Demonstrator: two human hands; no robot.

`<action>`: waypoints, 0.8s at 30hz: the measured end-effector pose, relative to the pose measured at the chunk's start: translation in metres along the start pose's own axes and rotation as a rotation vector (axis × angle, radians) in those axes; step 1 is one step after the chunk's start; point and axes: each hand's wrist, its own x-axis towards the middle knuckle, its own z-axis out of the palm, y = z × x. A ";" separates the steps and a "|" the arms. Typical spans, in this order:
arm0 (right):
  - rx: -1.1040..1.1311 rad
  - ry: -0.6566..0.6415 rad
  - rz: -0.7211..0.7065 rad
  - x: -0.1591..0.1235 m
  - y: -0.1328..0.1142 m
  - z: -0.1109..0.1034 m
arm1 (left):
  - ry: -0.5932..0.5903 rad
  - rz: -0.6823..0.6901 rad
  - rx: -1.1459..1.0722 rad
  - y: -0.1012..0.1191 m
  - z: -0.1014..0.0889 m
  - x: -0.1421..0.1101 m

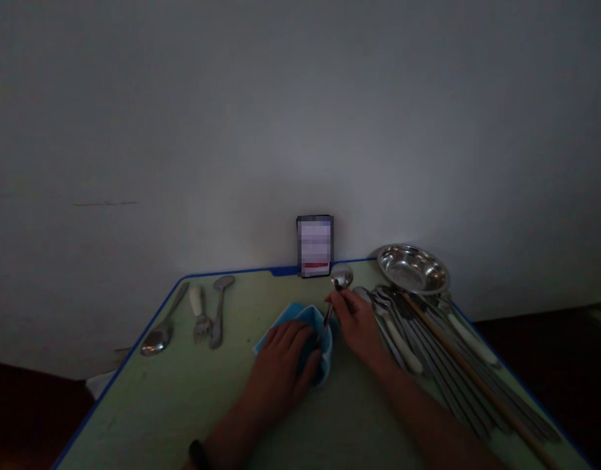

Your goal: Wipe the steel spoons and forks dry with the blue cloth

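Note:
My left hand (pixel 285 359) is closed on a blue cloth (pixel 293 313) with pale edges, near the middle of the table. A metal spoon (pixel 342 273) runs down into the folds of that cloth, its bowl pointing away from me. My right hand (pixel 357 326) pinches the spoon's handle just below the bowl. The lower end of the handle is hidden by the cloth and my left fingers.
On the left lie a big spoon (pixel 157 339), a white-handled fork (pixel 197 303) and a smaller spoon (pixel 217 320). Much cutlery (pixel 442 365) is heaped on the right, below a steel bowl (pixel 413 267). A phone (pixel 315 245) leans against the wall (pixel 281 130).

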 end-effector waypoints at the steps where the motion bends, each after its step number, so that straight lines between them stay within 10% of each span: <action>1: -0.037 -0.053 0.000 0.005 -0.006 -0.009 | -0.009 0.003 0.021 -0.001 0.002 -0.001; 7: -0.226 -0.559 0.124 0.023 -0.035 -0.064 | -0.036 0.025 0.121 -0.002 0.007 -0.002; 13: -0.204 -0.461 0.112 0.028 -0.031 -0.091 | -0.056 -0.025 0.178 -0.015 -0.005 -0.002; 19: -0.338 -0.854 0.241 0.024 -0.023 -0.082 | 0.041 -0.078 0.110 -0.029 -0.013 -0.002; 24: -0.424 -0.891 0.312 0.021 -0.010 -0.062 | 0.186 -0.101 0.014 -0.028 -0.013 -0.001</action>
